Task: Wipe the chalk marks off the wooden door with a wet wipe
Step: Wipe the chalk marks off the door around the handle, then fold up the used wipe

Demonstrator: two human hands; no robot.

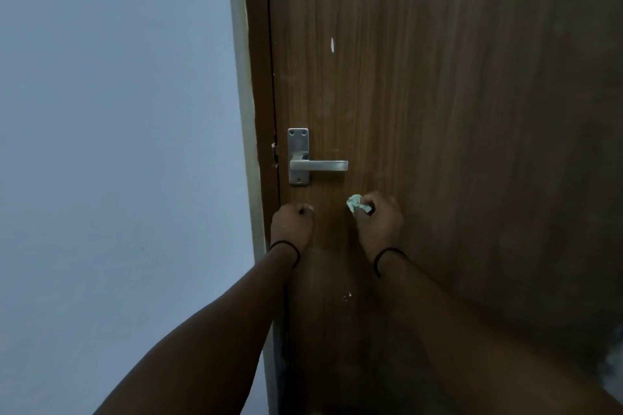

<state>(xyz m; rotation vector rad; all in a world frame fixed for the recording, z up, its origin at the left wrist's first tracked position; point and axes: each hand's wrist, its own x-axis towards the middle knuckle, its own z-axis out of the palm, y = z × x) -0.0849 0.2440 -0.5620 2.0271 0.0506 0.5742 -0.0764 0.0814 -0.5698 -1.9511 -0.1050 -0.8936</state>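
Observation:
The brown wooden door (438, 94) fills the right side of the head view. A short white mark (332, 45) shows high on it, and small white specks (347, 296) lie lower down between my forearms. My right hand (379, 222) is closed around a crumpled pale green wet wipe (355, 204), held against the door just below the handle. My left hand (292, 224) is a closed fist resting near the door's left edge, with nothing visible in it. Both wrists wear a black band.
A silver lever handle (318, 165) on a metal plate sits just above my hands. The pale door frame (247, 131) runs down the left of the door, with a plain blue-grey wall (118, 145) beyond it.

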